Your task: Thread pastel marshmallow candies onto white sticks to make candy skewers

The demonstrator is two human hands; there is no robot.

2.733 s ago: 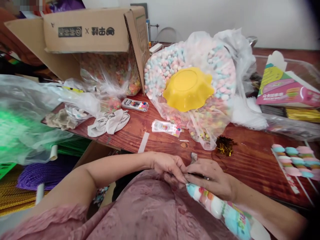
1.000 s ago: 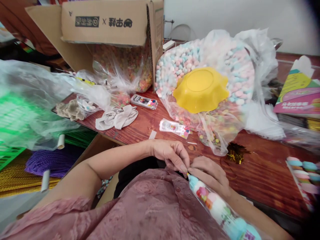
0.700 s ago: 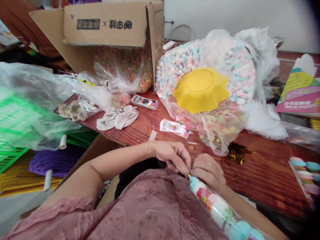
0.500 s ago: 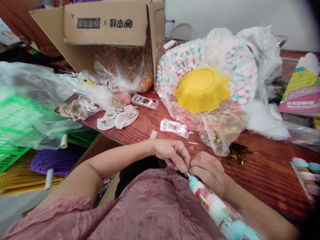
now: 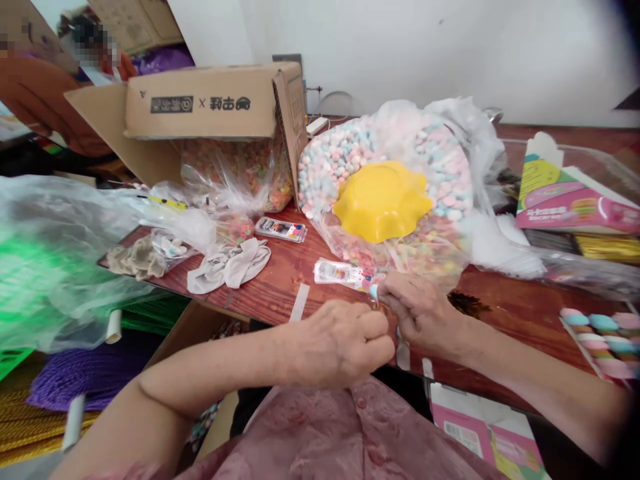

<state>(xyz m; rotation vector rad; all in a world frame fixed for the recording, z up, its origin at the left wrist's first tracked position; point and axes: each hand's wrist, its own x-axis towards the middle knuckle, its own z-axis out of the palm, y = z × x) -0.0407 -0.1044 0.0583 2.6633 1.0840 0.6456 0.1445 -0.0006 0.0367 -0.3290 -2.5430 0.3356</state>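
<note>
Your left hand (image 5: 345,343) is fisted, its hold hidden. Your right hand (image 5: 417,310) pinches a candy tube's blue tip (image 5: 373,291) over the tabletop (image 5: 505,313). Cardboard box (image 5: 200,107) print unreadable.

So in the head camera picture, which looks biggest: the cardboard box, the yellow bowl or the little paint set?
1. cardboard box
2. yellow bowl
3. paint set
The box stands farther back, yet looks largest.

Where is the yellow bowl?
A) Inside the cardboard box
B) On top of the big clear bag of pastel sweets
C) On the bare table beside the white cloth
B: the yellow bowl rests on the big clear bag of pastel sweets, right of the cardboard box.
</note>
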